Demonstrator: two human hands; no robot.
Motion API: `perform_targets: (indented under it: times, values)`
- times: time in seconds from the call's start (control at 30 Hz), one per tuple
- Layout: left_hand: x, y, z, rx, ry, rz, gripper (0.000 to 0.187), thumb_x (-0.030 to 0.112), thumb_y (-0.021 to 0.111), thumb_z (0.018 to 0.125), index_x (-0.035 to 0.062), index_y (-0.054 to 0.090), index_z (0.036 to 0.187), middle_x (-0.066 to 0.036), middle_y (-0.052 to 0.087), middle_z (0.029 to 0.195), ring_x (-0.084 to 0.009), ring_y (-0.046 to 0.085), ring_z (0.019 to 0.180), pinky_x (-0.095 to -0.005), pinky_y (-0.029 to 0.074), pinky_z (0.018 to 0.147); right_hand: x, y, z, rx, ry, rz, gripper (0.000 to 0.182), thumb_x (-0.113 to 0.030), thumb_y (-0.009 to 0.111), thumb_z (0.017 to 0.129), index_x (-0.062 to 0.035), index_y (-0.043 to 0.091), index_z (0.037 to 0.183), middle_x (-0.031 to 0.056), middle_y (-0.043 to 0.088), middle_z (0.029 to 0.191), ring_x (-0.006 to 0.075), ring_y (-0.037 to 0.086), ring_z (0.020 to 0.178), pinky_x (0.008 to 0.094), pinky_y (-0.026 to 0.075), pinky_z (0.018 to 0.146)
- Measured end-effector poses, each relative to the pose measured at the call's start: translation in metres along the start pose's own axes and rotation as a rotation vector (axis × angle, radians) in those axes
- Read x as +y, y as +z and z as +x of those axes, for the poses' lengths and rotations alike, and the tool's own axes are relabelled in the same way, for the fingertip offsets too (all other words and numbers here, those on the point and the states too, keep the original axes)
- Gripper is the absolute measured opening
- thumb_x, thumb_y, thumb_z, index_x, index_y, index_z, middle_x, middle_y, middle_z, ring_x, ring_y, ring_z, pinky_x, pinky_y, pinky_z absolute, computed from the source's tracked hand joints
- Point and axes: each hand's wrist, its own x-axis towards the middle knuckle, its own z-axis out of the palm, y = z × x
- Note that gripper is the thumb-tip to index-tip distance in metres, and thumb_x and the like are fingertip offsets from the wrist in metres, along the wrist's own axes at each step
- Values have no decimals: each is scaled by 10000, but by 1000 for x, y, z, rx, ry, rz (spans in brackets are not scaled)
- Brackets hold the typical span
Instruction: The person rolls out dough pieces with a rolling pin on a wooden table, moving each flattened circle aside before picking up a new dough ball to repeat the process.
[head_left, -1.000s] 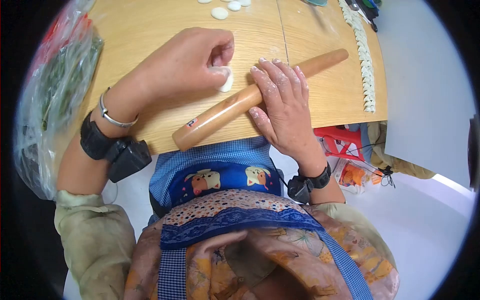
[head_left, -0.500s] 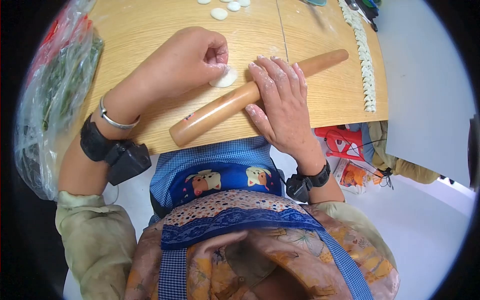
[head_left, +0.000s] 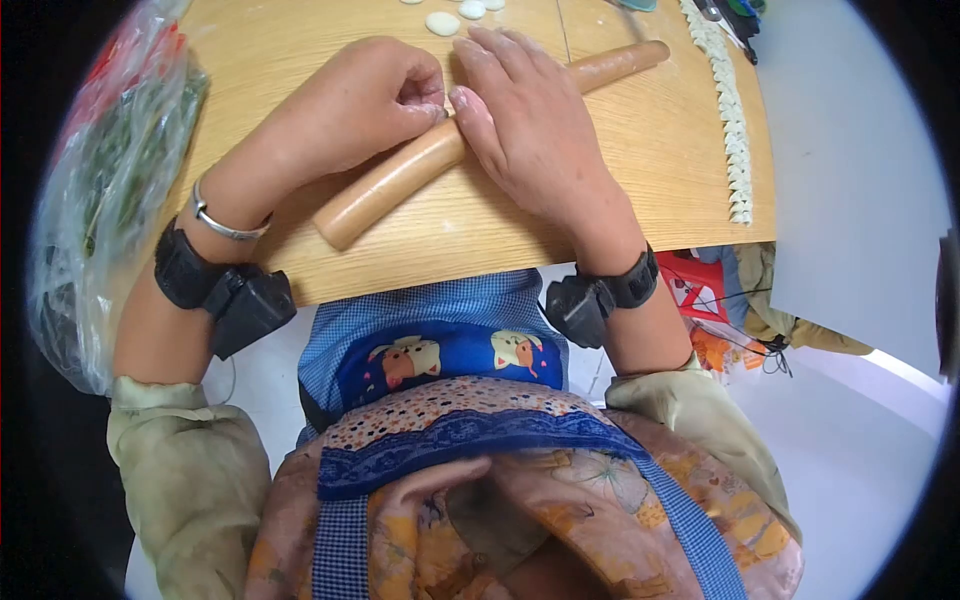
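My right hand [head_left: 545,135] lies flat on the wooden rolling pin [head_left: 385,197], its floury fingers stretched over the far side. The pin lies slantwise on the wooden table, its near end toward the lower left. My left hand [head_left: 365,105] is closed in a pinch just beyond the pin. The dough round between its thumb and fingers is now hidden behind the pin and hands. Beyond my hands lie several flat white dough rounds, among them a larger one [head_left: 442,23] near the top edge.
A long row of small folded white dough pieces [head_left: 735,140] runs along the table's right side. At the left hangs a clear plastic bag [head_left: 120,190] with greens inside. Below the table's right edge is a red stool [head_left: 695,285]. A white panel [head_left: 860,170] stands farther right.
My right hand and the rolling pin have moved away from me and to the left, over the dough round. My left hand has shifted slightly up and left, still pinching.
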Motion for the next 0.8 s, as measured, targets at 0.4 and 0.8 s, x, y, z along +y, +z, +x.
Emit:
perform_targets:
  times: [0.4,0.8]
  values:
    - [10,9,-8,21,108,-72,119,88,698,862,-15,641,877,-4,569,690,-86,536,638,-278,459,591,-27,-31,-80,-80,119,-80,569,-386,628,936,-65,554,1400,145,541,1446,361,456,1379,534,250,1212]
    - [14,6,-9,-47,-5,-18,141,81,696,866,-50,648,844,-72,600,663,-114,559,633,-306,477,604,-13,-26,-34,-56,16,-34,535,-393,613,959,7,579,1311,190,594,1354,390,514,1298,517,355,1127]
